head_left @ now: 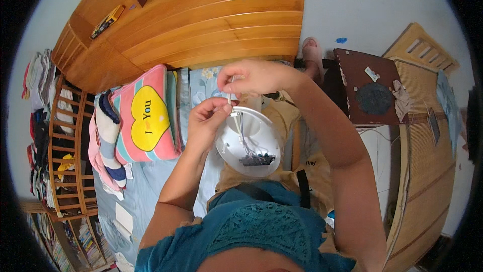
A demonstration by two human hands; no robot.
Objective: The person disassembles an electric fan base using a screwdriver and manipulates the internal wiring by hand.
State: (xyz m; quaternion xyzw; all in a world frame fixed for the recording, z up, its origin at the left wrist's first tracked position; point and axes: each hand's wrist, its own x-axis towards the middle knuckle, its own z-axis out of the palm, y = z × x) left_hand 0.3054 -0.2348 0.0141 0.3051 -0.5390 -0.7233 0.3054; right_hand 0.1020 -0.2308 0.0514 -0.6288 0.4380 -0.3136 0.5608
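A round white plastic housing [226, 147] tilts over my lap, its hollow inside facing up. A dark circuit board [257, 159] sits at its lower side, with thin wires [243, 132] running up toward the rim. My left hand [205, 122] is closed, thumb and fingers pinching a thin white cord [229, 99] at the housing's upper edge. Just above, my right hand [251, 78] has its fingers curled in a pinch at the cord's upper part. Its fingertips partly hide what they grip.
I sit on a bed with blue sheets [156, 184]. A folded pink blanket [132, 155] lies to the left, beside a wooden rack [78, 159]. The wooden headboard [211, 25] rises beyond. A dark red cabinet [352, 78] stands at the right.
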